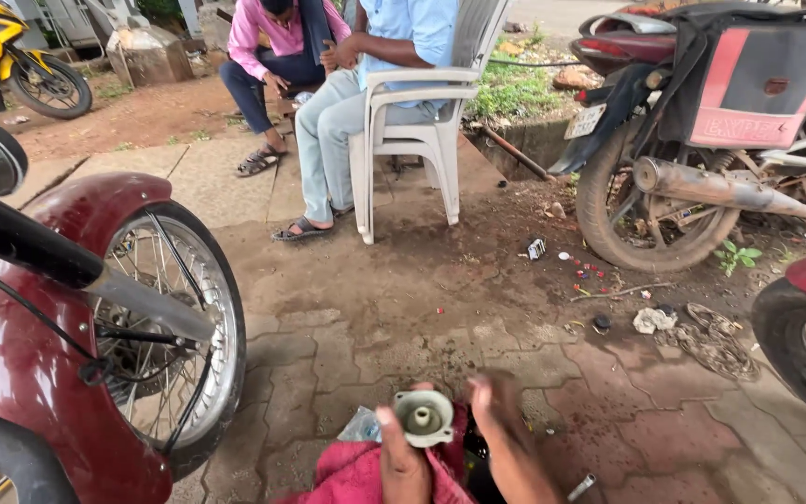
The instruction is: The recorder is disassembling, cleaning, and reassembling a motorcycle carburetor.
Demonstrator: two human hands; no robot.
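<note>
My left hand (405,462) grips a small pale metal cup-shaped part (423,416) with a round bore in its middle, held up at the bottom centre of the head view. My right hand (506,439) is just right of the part, fingers beside its rim; whether it touches the part I cannot tell. A pink-red cloth (352,474) lies bunched under my left hand. A small metal tool tip (581,486) shows on the pavement to the right of my right hand.
A maroon motorcycle's front wheel (172,336) stands at the left. Another motorcycle's rear wheel (650,201) is at the right, with a rusty chain (713,341) and small parts on the paving. Two people sit behind, one on a white plastic chair (422,131).
</note>
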